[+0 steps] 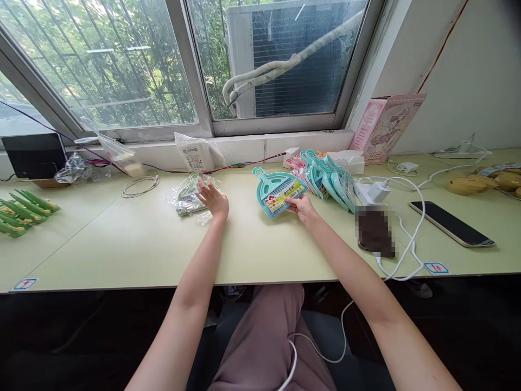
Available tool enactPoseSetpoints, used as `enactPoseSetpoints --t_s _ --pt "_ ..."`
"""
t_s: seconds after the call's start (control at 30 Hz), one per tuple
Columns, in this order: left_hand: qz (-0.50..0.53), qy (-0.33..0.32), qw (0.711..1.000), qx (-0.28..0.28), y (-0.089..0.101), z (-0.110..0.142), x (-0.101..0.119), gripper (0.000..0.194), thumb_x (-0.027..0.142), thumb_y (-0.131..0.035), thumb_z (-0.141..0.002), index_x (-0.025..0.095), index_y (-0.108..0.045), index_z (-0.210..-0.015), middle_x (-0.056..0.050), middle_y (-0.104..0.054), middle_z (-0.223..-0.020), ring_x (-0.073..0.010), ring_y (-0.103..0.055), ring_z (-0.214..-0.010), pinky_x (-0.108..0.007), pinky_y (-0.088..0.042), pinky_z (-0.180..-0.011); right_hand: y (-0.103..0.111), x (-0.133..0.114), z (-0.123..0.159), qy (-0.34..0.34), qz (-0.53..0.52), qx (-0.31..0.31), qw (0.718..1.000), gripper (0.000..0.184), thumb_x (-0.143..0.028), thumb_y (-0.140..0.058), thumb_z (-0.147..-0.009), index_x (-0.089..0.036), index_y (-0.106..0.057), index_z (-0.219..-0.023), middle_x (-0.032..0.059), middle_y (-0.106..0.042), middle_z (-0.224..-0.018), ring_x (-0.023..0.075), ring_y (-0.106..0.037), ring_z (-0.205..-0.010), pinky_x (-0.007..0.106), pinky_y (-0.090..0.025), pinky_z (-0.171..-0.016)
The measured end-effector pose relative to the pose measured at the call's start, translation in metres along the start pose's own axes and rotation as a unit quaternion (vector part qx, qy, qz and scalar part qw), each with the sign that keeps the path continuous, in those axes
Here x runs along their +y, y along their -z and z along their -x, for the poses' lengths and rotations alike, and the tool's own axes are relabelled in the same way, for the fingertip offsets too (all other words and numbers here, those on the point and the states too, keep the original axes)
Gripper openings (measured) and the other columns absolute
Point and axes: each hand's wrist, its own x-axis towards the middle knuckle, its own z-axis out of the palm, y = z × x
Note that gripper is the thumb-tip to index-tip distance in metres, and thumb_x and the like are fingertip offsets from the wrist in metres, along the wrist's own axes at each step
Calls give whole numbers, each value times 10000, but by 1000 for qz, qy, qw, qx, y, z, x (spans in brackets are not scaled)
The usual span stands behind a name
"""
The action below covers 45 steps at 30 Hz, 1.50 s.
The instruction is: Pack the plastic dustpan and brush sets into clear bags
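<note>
My right hand [300, 208] grips the lower right edge of a teal mini dustpan [262, 188] with a small brush laid in it. A yellow printed label [278, 202] lies across the brush bristles. My left hand [214, 200] is spread, fingers apart, at the right side of a pile of clear plastic bags [186, 199]; whether it touches them I cannot tell. Just right of the held set lies a heap of similar teal dustpans [330, 179], with pink ones [298, 167] behind at its left.
Right of the heap are a white charger [373, 191], looping white cables, a blurred-out dark object [375, 232] and a phone [451, 224]. A pink box [386, 129] stands by the wall. Green items [25, 213] lie far left; a white packet [197, 154] leans at the sill.
</note>
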Motion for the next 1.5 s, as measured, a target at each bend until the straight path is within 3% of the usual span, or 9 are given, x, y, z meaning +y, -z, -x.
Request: enactPoseSetpoints --t_s 0.17,0.3,0.43,0.53,0.73,0.87,0.97,1.27,1.5 --pt "-56 44 989 -128 -16 -15 -21 494 322 -460 -936 177 -512 -1405 -208 -330 -1576 -360 -285 -1479 -615 -217 -1177 -3 2 0 -15 8 24 1000 209 17 -732 -718 -137 -633 -820 25 -745 -805 144 -707 -661 265 -633 -613" --pt "-40 -113 973 -196 -23 -2 -4 367 299 -436 -952 222 -659 -1234 -141 -518 -1460 -303 -433 -1391 -564 -188 -1211 -4 3 -1 -17 -7 22 1000 249 32 -724 -709 -143 -637 -863 24 -749 -813 152 -716 -665 290 -645 -649" --pt "16 -333 896 -292 -27 22 22 352 222 -398 -944 227 -707 -1112 -82 -673 -1253 -227 -598 -1181 -425 -381 -1124 -4 1 -1 -8 -18 43 999 258 35 -737 -702 -149 -611 -831 16 -738 -763 151 -716 -667 273 -646 -646" --pt "51 -400 864 -302 -24 32 35 347 154 -419 -879 210 -728 -1026 -85 -699 -1175 -214 -635 -1071 -348 -477 -986 -3 0 -2 -17 -23 61 998 317 46 -771 -658 -154 -596 -831 23 -743 -779 168 -734 -733 276 -651 -688" --pt "-23 -354 885 -303 -9 26 38 300 27 -426 -729 199 -650 -628 -57 -716 -919 -193 -647 -914 -414 -349 -1115 1 -2 -6 -25 -23 63 997 329 19 -792 -650 -169 -584 -821 27 -751 -834 178 -744 -815 285 -657 -718" --pt "-72 -268 924 -262 -9 24 27 239 195 -462 -866 209 -688 -943 -115 -677 -1081 -271 -586 -1121 -440 -335 -1106 1 -3 -5 -25 -14 57 998 334 33 -792 -636 -167 -587 -808 25 -745 -815 175 -740 -791 297 -654 -724" --pt "-76 -227 937 -254 -11 24 22 444 486 -495 -903 187 -601 -1213 -164 -589 -1278 -332 -490 -1269 -511 -266 -1146 0 -3 -4 -25 -10 58 998 302 34 -772 -654 -159 -594 -804 21 -733 -792 161 -729 -749 292 -648 -721" --pt "-120 -243 912 -307 -1 25 31 408 325 -395 -960 133 -588 -1265 -183 -595 -1309 -330 -550 -1227 -458 -365 -1068 4 -1 -12 -39 12 41 998 318 29 -783 -643 -143 -606 -844 26 -729 -813 153 -712 -681 299 -641 -650" --pt "-9 -379 847 -373 -9 32 33 479 61 -399 -870 246 -584 -1272 -60 -551 -1443 -222 -525 -1311 -366 -381 -1096 7 2 -17 -42 11 52 998 291 14 -778 -658 -152 -608 -826 15 -722 -790 160 -713 -708 324 -649 -693"
